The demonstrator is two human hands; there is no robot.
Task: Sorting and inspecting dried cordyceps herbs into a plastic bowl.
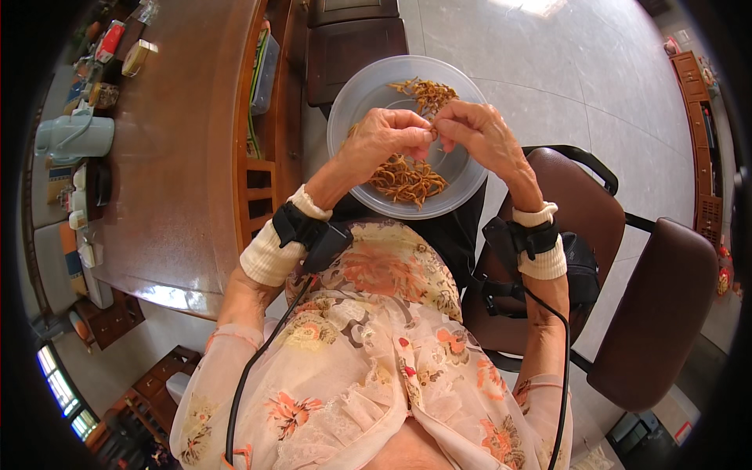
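Observation:
A round translucent plastic basin [346, 88] rests at my lap, with one pile of thin dried orange-brown strands [408, 179] near its front and another pile [426, 94] towards its far side. Above the basin's middle, my left hand [390, 136] and my right hand [473, 130] meet at the fingertips. Both pinch a small brownish piece [433, 134] between thumb and forefinger; it is mostly hidden, probably one of the strands. A few more strands show beside my left hand's back.
Left stands a wooden table [188, 117] with a light-blue jug [76, 137] and small boxes; its open shelf holds a plastic bin [265, 76]. A dark wooden stool [355, 59] is beyond the basin. On the right is a brown padded chair [578, 194] bearing a black bag. Black cables run along both my arms.

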